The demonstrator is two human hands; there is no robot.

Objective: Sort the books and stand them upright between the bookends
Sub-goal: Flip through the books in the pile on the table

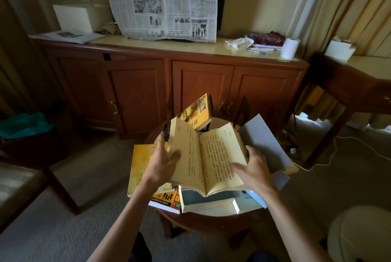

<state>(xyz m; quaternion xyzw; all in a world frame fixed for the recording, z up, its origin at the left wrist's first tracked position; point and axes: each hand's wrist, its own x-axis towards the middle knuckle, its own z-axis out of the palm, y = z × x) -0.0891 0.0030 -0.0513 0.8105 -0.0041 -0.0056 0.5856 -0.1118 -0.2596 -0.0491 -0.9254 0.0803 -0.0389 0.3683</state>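
Observation:
An open book (213,153) with yellowed pages of vertical text lies spread above a pile on a small round table (211,218). My left hand (164,161) grips its left block of pages, thumb on the page face. My right hand (252,168) holds the right side, fingers spread over the page. Under it lie a yellow book (140,166), an orange-covered book (167,200), a blue-grey book (207,200) and a grey-covered book (264,141). A yellow book with pictures (195,111) leans upright behind. Dark bookends (243,109) stand at the table's far side.
A long wooden cabinet (169,75) stands behind the table, with a hanging newspaper (163,1), papers, a paper roll (289,48) and cloths on top. A wooden desk (347,84) is at right, a chair (25,183) at left, a pale cushioned stool (359,234) at bottom right.

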